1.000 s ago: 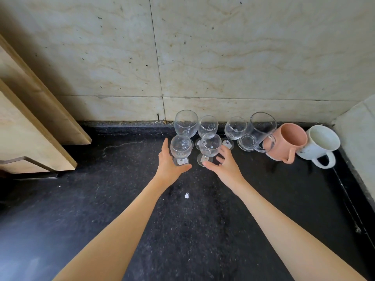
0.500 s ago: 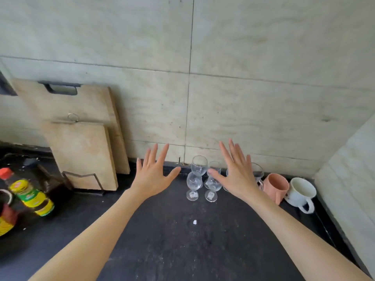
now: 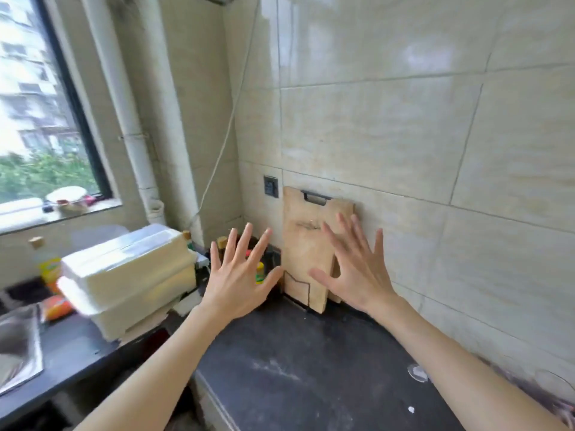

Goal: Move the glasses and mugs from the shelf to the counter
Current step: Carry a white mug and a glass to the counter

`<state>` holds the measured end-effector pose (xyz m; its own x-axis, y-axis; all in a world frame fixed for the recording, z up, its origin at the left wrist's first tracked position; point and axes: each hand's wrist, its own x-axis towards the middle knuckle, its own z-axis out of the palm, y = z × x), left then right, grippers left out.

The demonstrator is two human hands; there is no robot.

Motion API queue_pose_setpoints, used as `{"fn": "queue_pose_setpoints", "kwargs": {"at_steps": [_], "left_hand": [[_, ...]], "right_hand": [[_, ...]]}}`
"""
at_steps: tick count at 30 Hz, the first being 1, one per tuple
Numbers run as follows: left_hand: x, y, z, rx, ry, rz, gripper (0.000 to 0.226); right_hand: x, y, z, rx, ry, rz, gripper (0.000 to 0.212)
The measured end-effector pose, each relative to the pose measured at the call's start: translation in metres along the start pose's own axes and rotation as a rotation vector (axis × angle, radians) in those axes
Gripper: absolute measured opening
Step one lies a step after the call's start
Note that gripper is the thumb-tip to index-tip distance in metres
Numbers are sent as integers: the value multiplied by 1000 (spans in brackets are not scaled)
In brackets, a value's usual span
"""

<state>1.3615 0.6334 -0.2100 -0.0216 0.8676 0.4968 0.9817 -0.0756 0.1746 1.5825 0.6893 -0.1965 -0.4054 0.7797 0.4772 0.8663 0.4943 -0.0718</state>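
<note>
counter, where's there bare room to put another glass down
The dark counter lies bare between the two forearms, from the cutting boards at the wall down to its near edge. It is crowded to the left, by the white lidded box and the bottles in the corner. Glasses stand blurred at the lower right. Both the left hand and the right hand are open and empty.
</note>
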Motion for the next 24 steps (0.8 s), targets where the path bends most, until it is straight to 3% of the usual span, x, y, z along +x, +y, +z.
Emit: {"fn": "queue_pose_setpoints", "kwargs": {"at_steps": [6, 13, 19, 24], "left_hand": [[-103, -113, -104, 139, 79, -276, 71], [-281, -247, -233, 292, 124, -584, 69], [-432, -342, -336, 379, 151, -781, 67], [-512, -408, -401, 482, 171, -941, 68]], "right_hand": [[12, -171, 7, 156, 12, -279, 83], [-20, -425, 2, 346, 48, -606, 84], [-77, -643, -1, 467, 17, -818, 86], [-97, -768, 0, 522, 8, -927, 86]]}}
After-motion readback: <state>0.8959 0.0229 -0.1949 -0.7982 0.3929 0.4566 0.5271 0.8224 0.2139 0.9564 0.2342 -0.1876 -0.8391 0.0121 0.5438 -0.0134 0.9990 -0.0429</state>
